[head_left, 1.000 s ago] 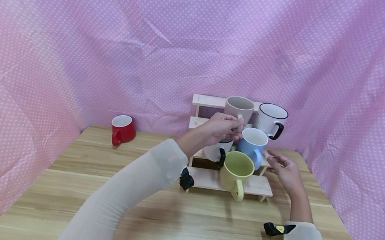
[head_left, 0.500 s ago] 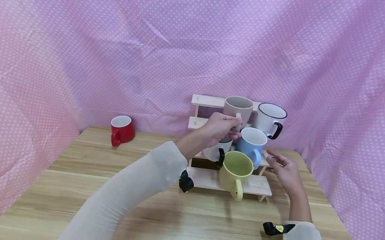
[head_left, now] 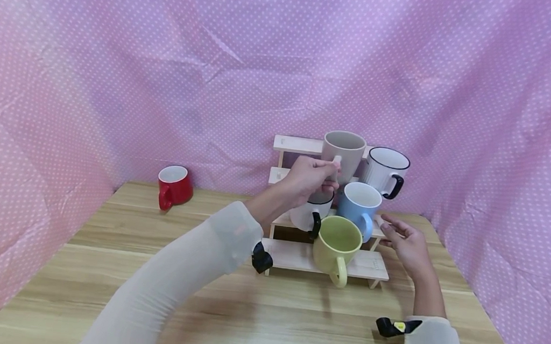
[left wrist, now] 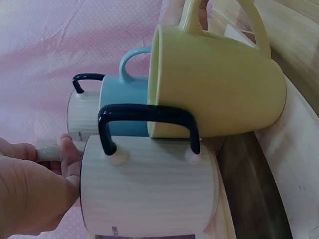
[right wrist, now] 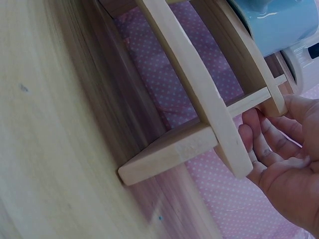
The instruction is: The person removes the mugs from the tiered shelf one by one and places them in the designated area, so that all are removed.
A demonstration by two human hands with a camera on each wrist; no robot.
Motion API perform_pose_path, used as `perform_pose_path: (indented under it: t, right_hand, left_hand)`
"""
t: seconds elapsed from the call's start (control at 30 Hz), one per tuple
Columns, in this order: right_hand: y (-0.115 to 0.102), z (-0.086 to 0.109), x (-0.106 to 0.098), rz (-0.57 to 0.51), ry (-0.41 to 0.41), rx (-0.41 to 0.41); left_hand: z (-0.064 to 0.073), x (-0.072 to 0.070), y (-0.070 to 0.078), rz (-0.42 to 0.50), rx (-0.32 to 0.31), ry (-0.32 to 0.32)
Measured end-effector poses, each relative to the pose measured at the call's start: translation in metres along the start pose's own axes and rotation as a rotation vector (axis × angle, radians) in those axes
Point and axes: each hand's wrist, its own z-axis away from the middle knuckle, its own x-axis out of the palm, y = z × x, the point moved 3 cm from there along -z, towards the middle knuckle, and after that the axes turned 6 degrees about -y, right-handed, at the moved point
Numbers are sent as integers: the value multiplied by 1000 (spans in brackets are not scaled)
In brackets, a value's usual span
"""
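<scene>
My left hand [head_left: 306,179] pinches the handle of a tall greyish-beige mug [head_left: 347,155], upright at the upper part of a stepped wooden rack [head_left: 288,255]. In the left wrist view, that handle [left wrist: 47,153] lies between thumb and fingers, its mug mostly hidden behind a white mug. My right hand [head_left: 410,247] grips the rack's right side; in the right wrist view, its fingers [right wrist: 279,142] curl under the end of a shelf board [right wrist: 271,94]. A light blue mug [head_left: 360,200] stands just left of this hand. Below it, on the lowest step, sits a yellow-green mug [head_left: 338,244].
A white black-handled mug [head_left: 303,217] sits below my left hand, and another white mug [head_left: 387,167] with black rim and handle stands at upper right. Across the wooden table [head_left: 153,238], a red mug [head_left: 176,187] stands at back left. Pink dotted cloth [head_left: 244,72] surrounds the table.
My left hand has raised the greyish-beige mug slightly and shifted a little left at the handle. The right hand keeps its place on the rack.
</scene>
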Motion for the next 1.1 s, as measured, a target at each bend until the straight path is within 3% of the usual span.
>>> perform_pose_path:
  t: [0.3,0.5,0.87,1.1]
  right_hand:
    - [0,0,0,-6,-5,9]
    - [0,1,0,-6,-2,7]
    - [0,0,0,4,5,9]
    - [-1,1,0,-1,8,9]
  left_hand:
    - [6,-17,14,65,66,-24]
    - [10,-29,21,75,53,-19]
    - [34,-61,33,41,64,8]
    - [47,-87,38,-43,72,22]
